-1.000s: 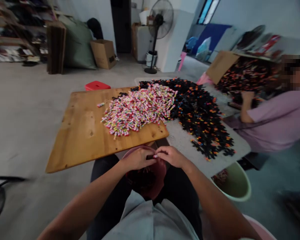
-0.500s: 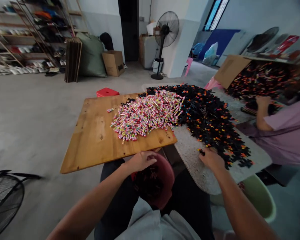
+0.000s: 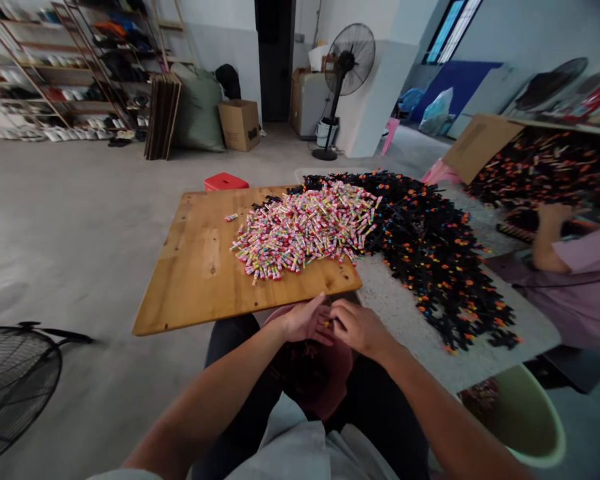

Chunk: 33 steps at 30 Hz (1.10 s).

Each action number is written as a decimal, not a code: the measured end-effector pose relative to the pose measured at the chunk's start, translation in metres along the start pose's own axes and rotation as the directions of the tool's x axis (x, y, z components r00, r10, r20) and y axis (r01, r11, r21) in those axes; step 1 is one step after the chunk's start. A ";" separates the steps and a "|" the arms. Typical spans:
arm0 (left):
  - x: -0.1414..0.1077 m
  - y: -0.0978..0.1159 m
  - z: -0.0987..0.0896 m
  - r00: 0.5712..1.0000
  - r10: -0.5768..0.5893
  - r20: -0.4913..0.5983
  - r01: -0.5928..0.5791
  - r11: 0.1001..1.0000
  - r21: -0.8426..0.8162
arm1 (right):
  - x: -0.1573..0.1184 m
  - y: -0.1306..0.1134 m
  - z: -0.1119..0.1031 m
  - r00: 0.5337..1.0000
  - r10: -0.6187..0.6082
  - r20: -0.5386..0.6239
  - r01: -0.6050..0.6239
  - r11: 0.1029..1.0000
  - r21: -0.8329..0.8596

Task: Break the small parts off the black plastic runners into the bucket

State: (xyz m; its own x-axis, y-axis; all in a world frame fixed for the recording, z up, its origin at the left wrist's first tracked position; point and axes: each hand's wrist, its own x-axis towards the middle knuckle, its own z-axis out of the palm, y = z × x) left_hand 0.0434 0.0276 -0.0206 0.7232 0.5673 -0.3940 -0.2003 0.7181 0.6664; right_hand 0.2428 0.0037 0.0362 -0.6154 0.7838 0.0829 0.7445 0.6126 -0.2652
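My left hand (image 3: pixel 305 323) is palm up above a red bucket (image 3: pixel 343 373) between my knees, its fingers loosely spread. Against its fingertips is my right hand (image 3: pixel 363 328), closed in a pinch. A small black plastic piece with a yellow tip shows only as a speck between the hands; the fingers hide most of it. Dark pieces lie inside the bucket. Ahead, a heap of small pink-and-white printed tubes (image 3: pixel 300 230) covers part of the wooden board (image 3: pixel 180 287). Right of it spreads a pile of black pieces with coloured tips (image 3: pixel 430 247).
The black pile lies on a grey tabletop (image 3: pixel 405 320), with a pale green tub (image 3: pixel 535 413) below its right edge. A co-worker's hand (image 3: pixel 553 223) is by another black pile at right. A red stool (image 3: pixel 225 181) stands behind the board, a fan (image 3: pixel 15 393) at left.
My right hand has come left from the edge of the black pile to my left hand, bringing a small black piece. My left hand has moved slightly right and turned palm up.
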 end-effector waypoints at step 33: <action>-0.101 0.039 -0.032 0.693 0.668 -0.270 -0.414 0.676 0.610 | 0.121 -0.045 0.037 0.928 0.372 0.002 -0.147 0.362 0.921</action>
State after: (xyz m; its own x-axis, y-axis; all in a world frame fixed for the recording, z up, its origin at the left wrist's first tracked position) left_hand -0.0586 0.0112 0.0248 0.1888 0.9820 0.0015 -0.0317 0.0046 0.9995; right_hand 0.1251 0.0670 0.0229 -0.2944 0.9554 -0.0234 0.1217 0.0132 -0.9925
